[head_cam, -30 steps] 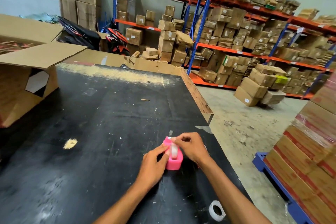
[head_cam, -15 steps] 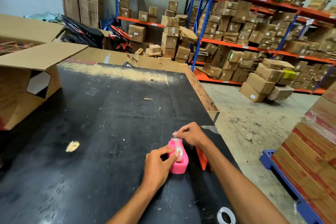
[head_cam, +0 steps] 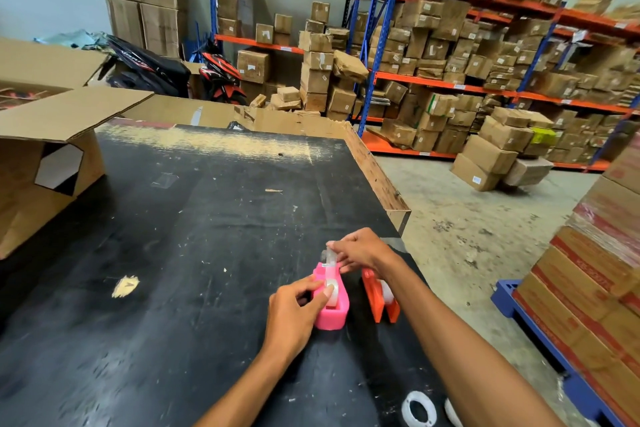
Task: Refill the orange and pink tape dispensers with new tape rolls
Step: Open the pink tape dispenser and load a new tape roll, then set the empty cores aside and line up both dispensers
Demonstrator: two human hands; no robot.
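The left hand (head_cam: 294,315) presses the tape roll (head_cam: 331,291) in the pink dispenser (head_cam: 330,308). The right hand (head_cam: 360,250) pinches the tape end (head_cam: 329,255), half hiding the orange dispenser (head_cam: 379,298).

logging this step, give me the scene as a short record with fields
setting: warehouse, black table
left hand: steadies the pink dispenser, thumb on the roll seated in it
right hand: pinches the tape end, pulled up above the dispenser's front
orange dispenser: on the table right of the pink one, untouched, a roll seems to sit in it
loose roll: flat on the table by the near edge
open box: far left of the table
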